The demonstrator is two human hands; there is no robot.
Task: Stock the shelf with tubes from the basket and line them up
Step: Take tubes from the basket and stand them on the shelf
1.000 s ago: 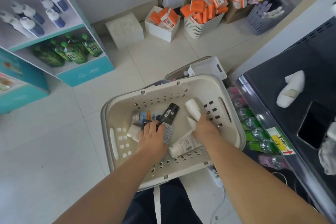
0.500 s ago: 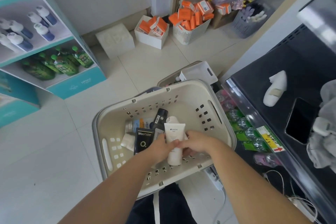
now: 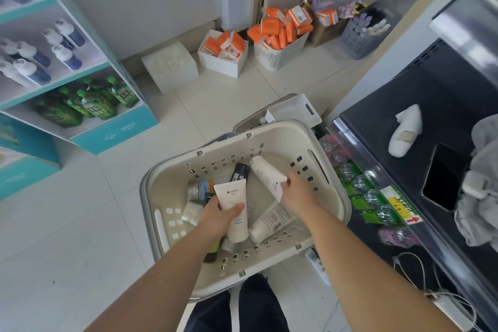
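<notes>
Inside the basket (image 3: 283, 127), the left hand (image 3: 215, 218) is gripping the first white tube (image 3: 233, 197) and the right hand (image 3: 297, 194) is pinching the second white tube (image 3: 265, 174). A firm mid-body grasp is advisable before lifting toward the shelf (image 3: 444, 94).

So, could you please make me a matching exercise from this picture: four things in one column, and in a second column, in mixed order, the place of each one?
Things:
1. white tube with dark lettering
2. white tube with cap pointing away
3. black tube
4. phone

Places:
a. on the dark shelf
b. gripped in the left hand
c. lying in the basket, in neither hand
d. held by the right hand

Pairs: 1-b, 2-d, 3-c, 4-a.
</notes>
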